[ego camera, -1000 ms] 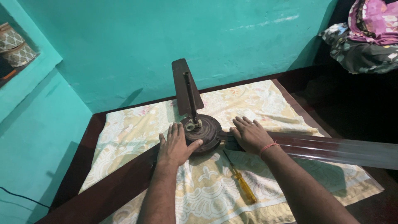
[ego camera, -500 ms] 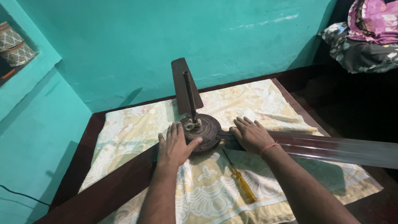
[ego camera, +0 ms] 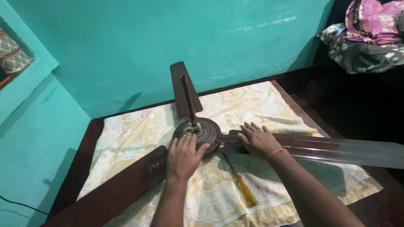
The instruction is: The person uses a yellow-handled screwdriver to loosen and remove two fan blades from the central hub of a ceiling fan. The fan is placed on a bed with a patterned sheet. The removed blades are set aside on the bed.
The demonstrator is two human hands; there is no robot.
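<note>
Right now a dark brown ceiling fan (ego camera: 198,130) lies on a pale yellow patterned cloth (ego camera: 248,105) spread over a dark wooden table (ego camera: 84,147), near the middle of the scene. Its round motor hub sits at the centre, with a thin rod (ego camera: 188,98) rising from it toward the far wall. One blade points far, one runs to the near left, and one stretches off to the right. The left hand (ego camera: 184,156) lies flat, fingers spread and open, on the near edge of the hub where the near-left blade joins it, gripping nothing. The right hand (ego camera: 259,141) rests palm down, fingers loosely apart, on the root of the right blade just beside the hub; an orange thread circles its wrist. A screwdriver (ego camera: 240,181) with a yellow handle lies on the cloth between the two forearms, untouched. A heap of patterned fabric (ego camera: 366,38) sits at the far right against the teal wall (ego camera: 168,38).
</note>
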